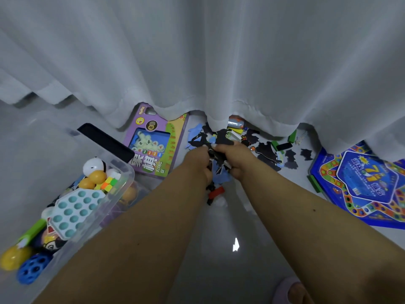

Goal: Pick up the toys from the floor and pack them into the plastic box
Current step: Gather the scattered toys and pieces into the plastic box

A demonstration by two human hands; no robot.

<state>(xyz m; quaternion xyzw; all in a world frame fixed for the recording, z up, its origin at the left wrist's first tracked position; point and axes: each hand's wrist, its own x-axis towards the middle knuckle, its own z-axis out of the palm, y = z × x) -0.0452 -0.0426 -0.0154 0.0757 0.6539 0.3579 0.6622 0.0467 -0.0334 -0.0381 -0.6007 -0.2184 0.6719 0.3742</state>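
Both my hands are closed together around a bunch of dark and blue flat puzzle pieces (220,172) above the floor. My left hand (198,161) grips them from the left, my right hand (235,157) from the right. More dark puzzle pieces (266,150) lie scattered on the floor just beyond, by the curtain hem. The clear plastic box (122,185) stands at the lower left, holding a teal pop toy (75,210), orange balls, a colour cube, a white ball figure and a blue holed ball (31,270).
A purple chess game box (157,141) lies between the plastic box and the pieces. A blue board game (361,185) lies at the right. A white curtain (208,62) hangs down to the floor behind. A black flat lid (105,141) leans by the box. My slippered foot (291,290) shows at the bottom.
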